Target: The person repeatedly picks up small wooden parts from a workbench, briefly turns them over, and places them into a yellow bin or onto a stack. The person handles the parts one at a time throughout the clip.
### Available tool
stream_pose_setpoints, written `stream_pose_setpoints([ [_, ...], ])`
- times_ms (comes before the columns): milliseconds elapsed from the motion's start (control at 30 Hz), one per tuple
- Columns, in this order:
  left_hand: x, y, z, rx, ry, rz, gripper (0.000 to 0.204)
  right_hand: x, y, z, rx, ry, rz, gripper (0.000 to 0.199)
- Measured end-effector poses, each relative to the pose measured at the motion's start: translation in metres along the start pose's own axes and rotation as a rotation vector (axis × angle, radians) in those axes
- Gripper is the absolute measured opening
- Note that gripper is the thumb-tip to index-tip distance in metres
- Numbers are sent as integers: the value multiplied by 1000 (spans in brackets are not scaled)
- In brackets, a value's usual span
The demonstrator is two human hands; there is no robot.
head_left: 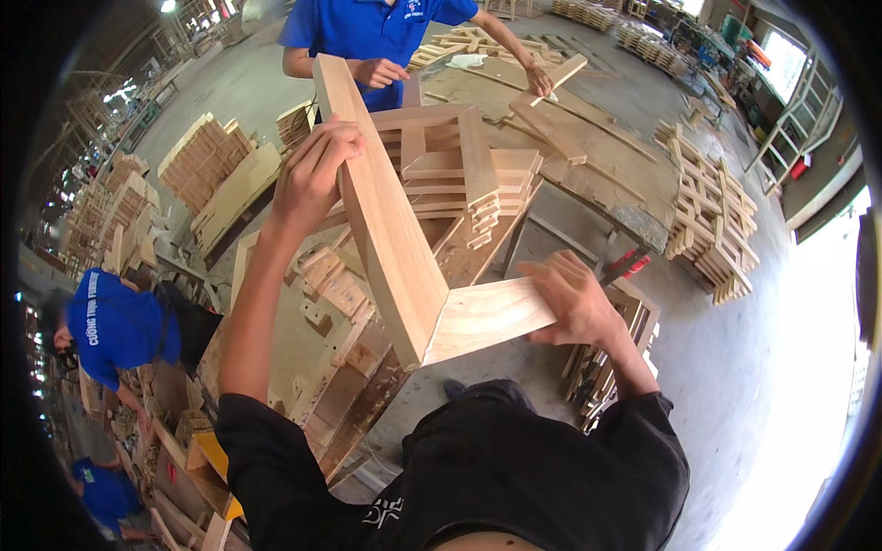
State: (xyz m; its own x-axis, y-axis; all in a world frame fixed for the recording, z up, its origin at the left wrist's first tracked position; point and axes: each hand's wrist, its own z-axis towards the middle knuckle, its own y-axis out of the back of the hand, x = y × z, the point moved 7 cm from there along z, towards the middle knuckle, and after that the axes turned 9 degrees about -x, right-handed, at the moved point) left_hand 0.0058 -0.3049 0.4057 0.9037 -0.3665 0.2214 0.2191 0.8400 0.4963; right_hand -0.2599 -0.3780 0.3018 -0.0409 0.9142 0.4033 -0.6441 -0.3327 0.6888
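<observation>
Closest to the lens, the person's black shirt point(514, 477) fills the bottom of the view, both black sleeves running up into bare forearms. Up from there, the right hand point(574, 301) lies flat, fingers spread and curled over the end of a short pale wooden board point(487, 317). That board meets a long pale wooden plank point(381, 207) at a corner, the two forming an L-shaped pale wooden frame piece held up in the air in front of the chest.

The left hand point(312, 174) is higher and farther out, fingers wrapped tight round the left edge of the long plank, about halfway up it. The plank's long axis runs from the corner down near the body up and away toward a co-worker in a blue shirt point(367, 28). So the right hand is the nearer one, at the corner end, and the left steadies the far run.

Just behind sits a stack of finished square wooden frames point(464, 174) on a worn wooden workbench point(588, 174). Another stack of wooden frames point(712, 216) stands on the concrete floor at right, well apart.
</observation>
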Motion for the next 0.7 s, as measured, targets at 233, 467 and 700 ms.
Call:
stream_pose_setpoints([
  [233,18,5,-2,-72,355,76,51,-5,-10,-1,-133,-1,98,69],
  [467,26,46,-61,254,721,139,49,-19,-17,-14,-160,-71,-46,78],
  [700,30,100,-137,239,1015,60,39,-40,-17,-3,-90,-37,-223,79],
])
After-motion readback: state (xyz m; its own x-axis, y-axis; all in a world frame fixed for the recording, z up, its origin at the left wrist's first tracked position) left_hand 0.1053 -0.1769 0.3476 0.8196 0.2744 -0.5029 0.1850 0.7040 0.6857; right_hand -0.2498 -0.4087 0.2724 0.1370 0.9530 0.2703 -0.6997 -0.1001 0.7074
